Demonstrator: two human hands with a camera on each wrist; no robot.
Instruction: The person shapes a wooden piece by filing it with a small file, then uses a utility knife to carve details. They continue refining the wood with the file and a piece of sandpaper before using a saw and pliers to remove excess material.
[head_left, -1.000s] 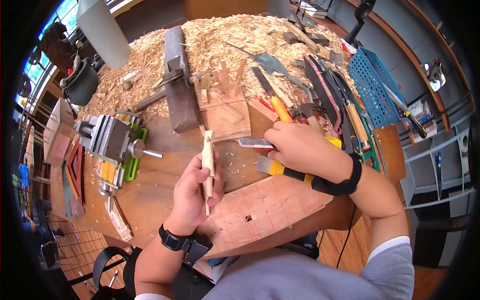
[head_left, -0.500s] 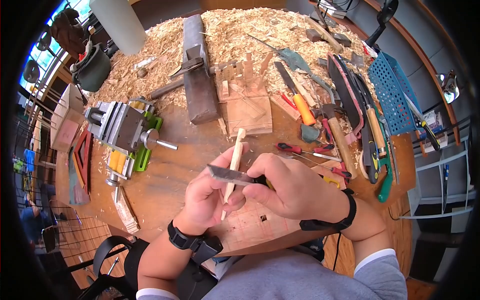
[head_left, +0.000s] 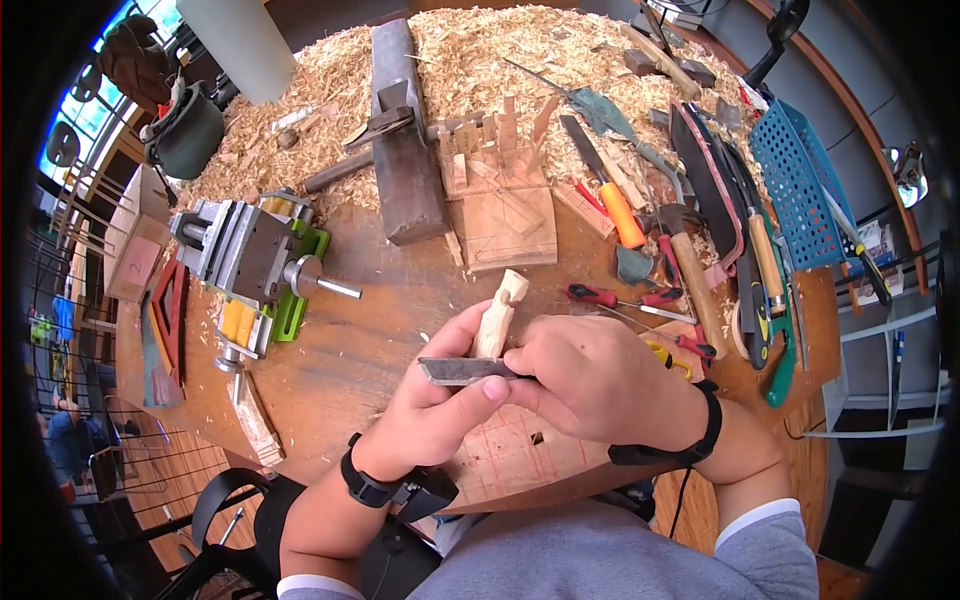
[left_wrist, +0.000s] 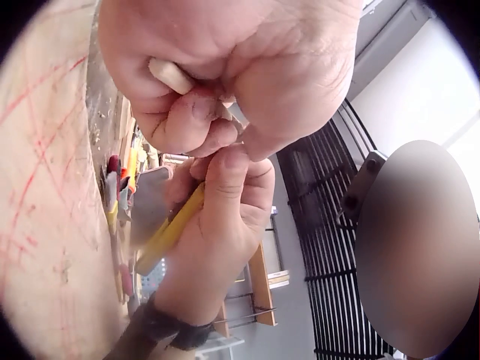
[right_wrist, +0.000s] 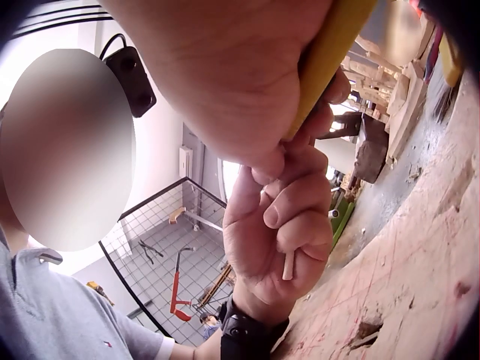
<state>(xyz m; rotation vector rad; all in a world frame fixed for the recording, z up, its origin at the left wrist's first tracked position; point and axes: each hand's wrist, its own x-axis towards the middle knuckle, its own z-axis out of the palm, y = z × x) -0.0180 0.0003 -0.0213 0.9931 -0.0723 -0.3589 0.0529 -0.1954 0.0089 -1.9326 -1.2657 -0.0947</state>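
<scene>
My left hand (head_left: 430, 410) grips a slim carved piece of pale wood (head_left: 493, 325), its notched end pointing up and away from me. Its thin lower end (right_wrist: 289, 264) pokes out below the curled fingers in the right wrist view. In my right hand (head_left: 605, 380) is a utility knife with a yellow handle (left_wrist: 172, 229). The wide, slant-tipped blade (head_left: 455, 372) lies crosswise over the wood. My left thumb (head_left: 487, 392) presses at the blade's near edge, beside the right fingers. Both hands meet above a board with red pencil lines (head_left: 500, 460).
A grey vise (head_left: 230, 250) stands at the left, and a heavy dark block (head_left: 408, 170) lies farther back among wood shavings (head_left: 480, 50). Screwdrivers (head_left: 592, 295), a hammer (head_left: 695, 290), an orange-handled tool (head_left: 622, 215) and a blue basket (head_left: 795, 185) fill the right side.
The right hand has brought the knife left from the tool side to the wood. The left thumb has come up to the blade, and the wood's notched end has turned.
</scene>
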